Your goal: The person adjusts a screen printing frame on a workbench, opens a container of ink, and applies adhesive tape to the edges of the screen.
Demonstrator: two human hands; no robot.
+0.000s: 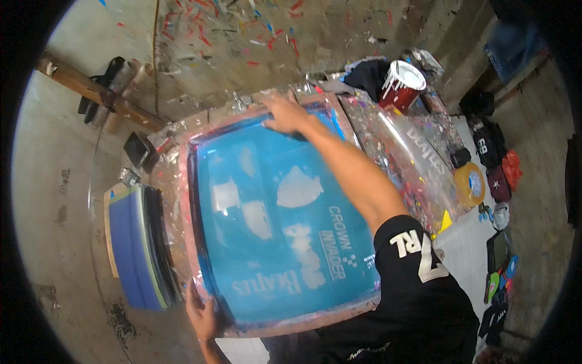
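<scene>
A silk-screen printing frame [267, 182] with blue mesh and pale stencil shapes and lettering lies in front of me. Its border is reddish and smeared with ink. My right arm reaches across it, and my right hand [286, 114] grips the far border, thumb on the mesh side and fingers over the edge. At the near left corner my left hand [201, 312] is closed around the border. What lies under the mesh is hidden.
Left of the frame stands a stack of blue and dark sheets [136, 249]. Beyond its right corner sits a paint-dripped red can [403, 85]. A tape roll [470, 184] lies at the right, beside a yellow scrap [445, 221]. A wooden beam [91, 88] crosses the far left.
</scene>
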